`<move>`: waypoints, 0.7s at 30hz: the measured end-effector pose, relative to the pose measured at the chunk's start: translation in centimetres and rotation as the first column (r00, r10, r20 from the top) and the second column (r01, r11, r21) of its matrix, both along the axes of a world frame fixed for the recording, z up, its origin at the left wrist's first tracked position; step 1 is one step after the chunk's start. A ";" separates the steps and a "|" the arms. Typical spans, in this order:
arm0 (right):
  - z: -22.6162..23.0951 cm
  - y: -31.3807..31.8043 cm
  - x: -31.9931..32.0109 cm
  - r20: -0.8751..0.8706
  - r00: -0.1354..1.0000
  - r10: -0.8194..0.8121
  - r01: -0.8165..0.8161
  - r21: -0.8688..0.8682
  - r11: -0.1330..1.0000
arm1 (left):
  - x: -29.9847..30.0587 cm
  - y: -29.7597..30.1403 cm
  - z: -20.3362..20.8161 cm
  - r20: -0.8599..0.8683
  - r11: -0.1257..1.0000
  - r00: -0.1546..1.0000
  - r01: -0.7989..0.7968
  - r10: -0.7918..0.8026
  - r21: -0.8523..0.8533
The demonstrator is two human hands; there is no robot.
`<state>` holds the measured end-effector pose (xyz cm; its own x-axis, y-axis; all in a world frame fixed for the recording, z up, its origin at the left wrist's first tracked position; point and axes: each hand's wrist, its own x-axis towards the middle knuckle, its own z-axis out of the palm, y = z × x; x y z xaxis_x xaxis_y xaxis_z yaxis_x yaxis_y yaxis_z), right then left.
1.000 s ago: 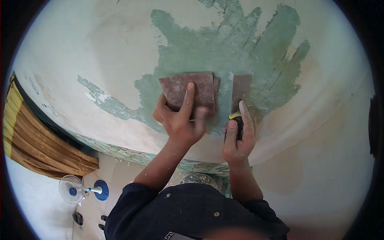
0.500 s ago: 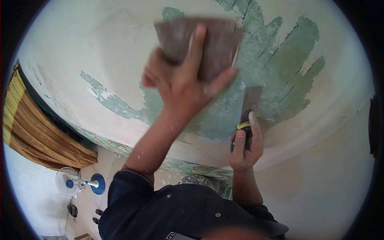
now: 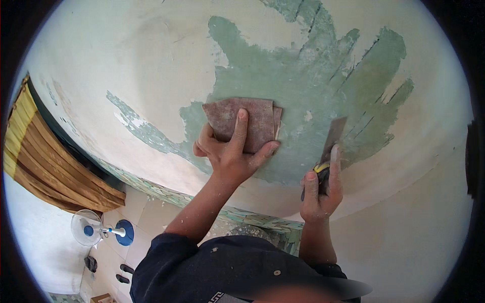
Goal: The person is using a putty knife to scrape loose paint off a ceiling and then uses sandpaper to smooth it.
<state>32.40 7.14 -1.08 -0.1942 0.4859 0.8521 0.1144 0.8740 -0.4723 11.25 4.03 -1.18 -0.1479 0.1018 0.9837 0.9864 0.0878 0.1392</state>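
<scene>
My left hand (image 3: 230,154) presses a folded piece of brown sandpaper (image 3: 247,121) against the wall, index finger stretched up over it and thumb near its lower right corner. The sandpaper lies over a large green patch (image 3: 283,76) where the pale coating is gone. To the right, my right hand (image 3: 322,194) is closed round the black and yellow handle of a putty knife (image 3: 334,136). Its flat metal blade points up in front of the green patch's lower right part; whether it touches the wall I cannot tell. Pale dust coats my fingers.
Brown and yellow curtains (image 3: 60,166) hang at the left. Below them a white and blue fan (image 3: 103,231) stands on the tiled floor, with dark slippers (image 3: 124,273) nearby. Green patterned tiles (image 3: 177,198) run along the wall's bottom. A speckled container-like object (image 3: 250,231) is partly hidden by my shirt.
My left hand has come down the wall with the sandpaper, from the top of the green patch to its middle. The right hand has shifted slightly right and down, putty knife tilted further right.
</scene>
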 end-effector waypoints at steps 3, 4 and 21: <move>-0.4 -0.6 -0.4 -0.016 0.999 0.050 -0.052 -0.092 0.994 | -0.5 0.1 3.1 0.022 0.998 0.998 -0.052 0.051 0.034; -0.6 -0.6 -0.3 -0.070 0.995 0.073 -0.084 -0.156 0.984 | -0.7 0.7 5.7 0.019 0.992 0.999 -0.030 0.028 0.125; -0.6 1.1 0.9 0.029 0.998 0.054 -0.047 -0.198 0.979 | -0.7 -0.9 -6.4 0.057 0.999 0.998 0.001 0.001 -0.046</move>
